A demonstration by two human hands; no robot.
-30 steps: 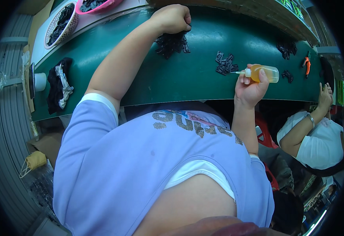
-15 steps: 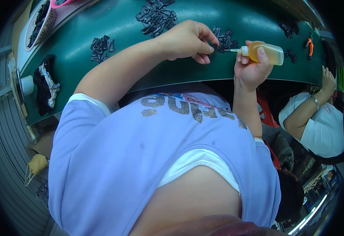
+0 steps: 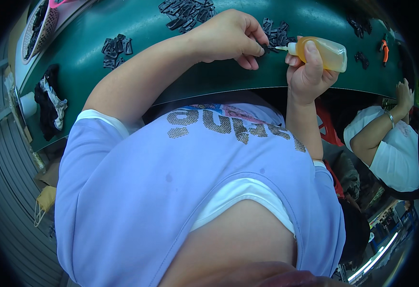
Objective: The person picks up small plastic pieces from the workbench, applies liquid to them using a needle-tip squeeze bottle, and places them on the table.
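Pinched in the left hand's [image 3: 231, 36] grip is a small dark clip [image 3: 265, 47], held just over the green counter [image 3: 137, 28] so the bottle's [image 3: 322, 51] nozzle meets it. Right hand [image 3: 307, 71] wraps the yellow bottle, thumb on top, forearm upright; left arm reaches across, elbow bent.

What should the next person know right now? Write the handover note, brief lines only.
Left hand: pinching a small black clip over the green table.
Right hand: gripping the yellow squeeze bottle, nozzle aimed at that clip.
Black clips: piles on the table.
Done: clip picked up and brought to the nozzle.
Left: cannot tell how many clips are treated.
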